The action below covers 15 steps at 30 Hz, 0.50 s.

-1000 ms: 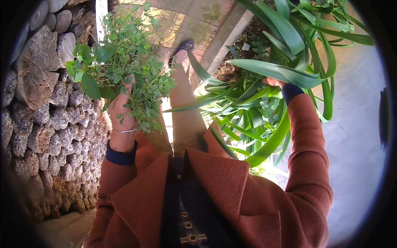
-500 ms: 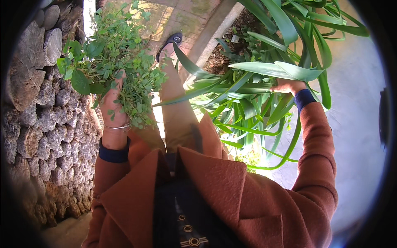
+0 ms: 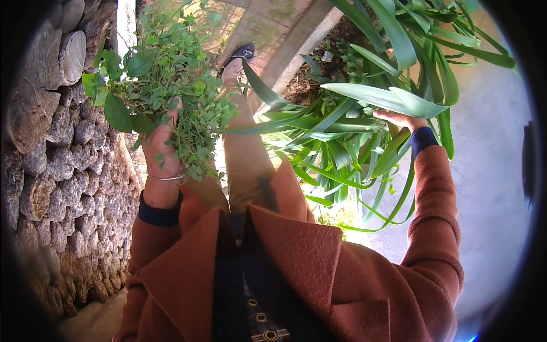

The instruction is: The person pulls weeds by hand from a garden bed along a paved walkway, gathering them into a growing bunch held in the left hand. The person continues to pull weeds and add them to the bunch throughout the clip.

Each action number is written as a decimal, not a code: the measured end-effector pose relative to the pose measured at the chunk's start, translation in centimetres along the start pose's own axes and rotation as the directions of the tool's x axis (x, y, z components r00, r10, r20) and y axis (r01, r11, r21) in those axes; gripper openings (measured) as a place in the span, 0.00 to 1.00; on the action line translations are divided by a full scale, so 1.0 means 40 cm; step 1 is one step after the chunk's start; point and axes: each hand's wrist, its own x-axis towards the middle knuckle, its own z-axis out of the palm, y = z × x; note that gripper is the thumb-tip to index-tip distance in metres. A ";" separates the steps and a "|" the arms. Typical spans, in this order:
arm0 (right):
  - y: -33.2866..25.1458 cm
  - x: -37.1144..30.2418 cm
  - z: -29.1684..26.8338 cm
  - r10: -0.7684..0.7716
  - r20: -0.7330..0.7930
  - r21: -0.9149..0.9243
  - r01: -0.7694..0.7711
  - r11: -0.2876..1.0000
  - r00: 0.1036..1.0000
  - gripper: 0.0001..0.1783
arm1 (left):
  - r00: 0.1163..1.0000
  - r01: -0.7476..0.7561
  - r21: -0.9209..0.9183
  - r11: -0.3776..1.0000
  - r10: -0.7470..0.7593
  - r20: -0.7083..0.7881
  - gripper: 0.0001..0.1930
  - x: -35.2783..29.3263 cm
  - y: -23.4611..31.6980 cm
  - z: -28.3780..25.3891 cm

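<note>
My left hand [image 3: 160, 147] is closed around a thick bunch of leafy green weeds [image 3: 191, 85], with small leaves and thin tangled stems. Some broader leaves stick out at the bunch's left side. A thin bracelet circles that wrist. At the right, my right hand [image 3: 404, 119] reaches in among the long strap-shaped leaves of a large plant [image 3: 342, 126]. Its visible fingers are stretched out beneath a broad pale-green leaf [image 3: 376, 97], which covers part of the hand. Nothing shows in its grasp, though the fingertips are partly lost among the leaves.
Rough stacked stones and split wood [image 3: 68, 176] line the left side. A pale concrete curb [image 3: 296, 54] edges the planted soil [image 3: 302, 85]. One dark shoe [image 3: 244, 52] stands on the brick paving [image 3: 273, 28]. A smooth light wall [image 3: 490, 171] rises at the right.
My right hand has shifted slightly, its fingers now straighter under the broad leaf, which has moved a little right. The left hand and its bunch have drifted slightly right.
</note>
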 end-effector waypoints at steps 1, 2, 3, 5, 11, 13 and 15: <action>-0.016 -0.009 -0.009 0.055 0.009 -0.119 -0.054 0.991 0.998 0.29 | 0.999 0.002 -0.010 1.000 -0.003 -0.035 0.15 0.001 -0.006 -0.003; 0.050 0.021 0.042 -0.018 -0.119 -0.156 -0.001 0.988 0.993 0.26 | 0.999 0.042 -0.012 0.999 -0.042 -0.020 0.16 0.000 -0.003 -0.008; -0.019 0.000 0.017 0.013 0.042 -0.369 0.004 0.929 0.999 0.32 | 0.997 0.079 -0.007 0.997 -0.079 -0.014 0.17 -0.003 0.005 -0.013; 0.010 0.013 0.061 0.034 0.069 -0.261 -0.015 0.965 0.997 0.37 | 0.982 0.184 -0.162 0.969 -0.188 -0.012 0.17 0.003 0.007 -0.017; -0.023 0.022 0.124 0.103 0.116 -0.109 -0.090 0.990 0.988 0.41 | 0.895 0.350 -0.680 0.644 -0.443 0.042 0.15 -0.002 0.012 -0.014; -0.035 0.045 0.149 0.113 0.074 -0.113 -0.105 0.988 0.991 0.39 | 0.912 0.366 -0.498 0.786 -0.410 0.022 0.15 -0.002 0.001 -0.027; -0.056 0.061 0.166 0.161 0.036 -0.152 -0.153 0.976 0.986 0.37 | 0.929 0.327 -0.447 0.832 -0.370 -0.010 0.14 -0.001 -0.021 -0.028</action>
